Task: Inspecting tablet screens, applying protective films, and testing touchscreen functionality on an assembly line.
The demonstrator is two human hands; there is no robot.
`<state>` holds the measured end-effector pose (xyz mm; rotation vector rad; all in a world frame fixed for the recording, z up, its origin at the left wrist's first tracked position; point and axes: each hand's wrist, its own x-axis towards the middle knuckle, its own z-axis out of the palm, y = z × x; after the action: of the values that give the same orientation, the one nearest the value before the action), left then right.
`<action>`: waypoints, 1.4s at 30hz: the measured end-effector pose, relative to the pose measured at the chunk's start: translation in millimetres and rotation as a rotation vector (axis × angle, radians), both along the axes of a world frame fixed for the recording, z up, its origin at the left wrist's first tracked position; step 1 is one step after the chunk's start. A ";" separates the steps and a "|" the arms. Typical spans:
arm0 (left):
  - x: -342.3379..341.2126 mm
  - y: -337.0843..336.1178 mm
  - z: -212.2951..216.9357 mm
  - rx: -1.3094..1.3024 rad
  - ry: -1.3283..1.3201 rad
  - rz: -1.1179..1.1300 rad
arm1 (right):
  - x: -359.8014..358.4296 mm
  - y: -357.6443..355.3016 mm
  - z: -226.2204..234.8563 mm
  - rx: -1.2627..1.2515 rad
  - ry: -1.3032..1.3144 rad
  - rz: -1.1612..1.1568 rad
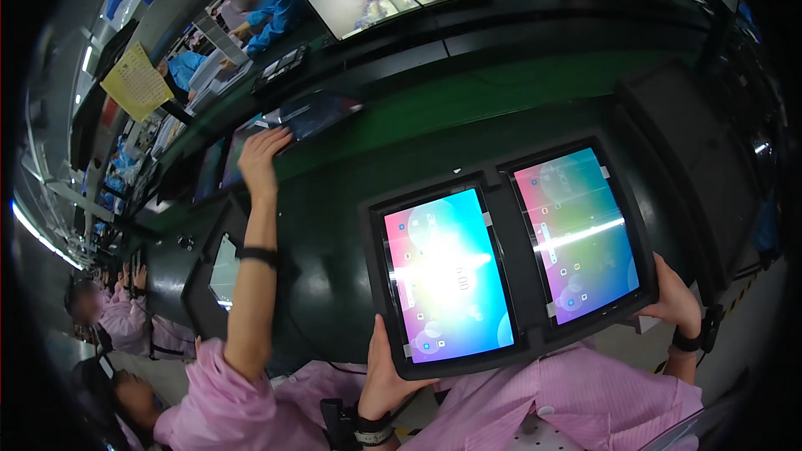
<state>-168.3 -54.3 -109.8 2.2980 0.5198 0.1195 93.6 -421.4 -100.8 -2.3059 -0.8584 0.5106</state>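
Two tablets (455, 280) could slide if we tip this tray (525, 284), 'cause our left hand (389, 377) and right hand (673, 301) only grip its edges.

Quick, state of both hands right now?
Left hand: closed on the black tray, at its lower-left corner.
Right hand: closed on the tray's lower-right corner.

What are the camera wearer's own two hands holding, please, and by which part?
A black tray with two lit tablets in it: the left hand at its near left corner, the right hand at its near right corner.
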 end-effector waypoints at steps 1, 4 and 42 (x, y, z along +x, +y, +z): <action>2.2 2.8 -5.0 0.006 0.004 -0.017 | -0.4 4.9 4.6 0.028 0.005 -0.018; 17.0 17.7 -6.4 -0.159 -0.131 0.117 | 23.4 34.0 7.7 0.106 -0.066 -0.008; 232.4 89.1 -32.4 0.479 -0.628 0.263 | 84.9 171.1 -50.5 0.440 -0.530 -0.192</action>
<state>64.1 34.8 -142.2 2.4440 0.4872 1.1592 178.4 -250.2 -151.4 -2.0929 -0.8657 -0.3633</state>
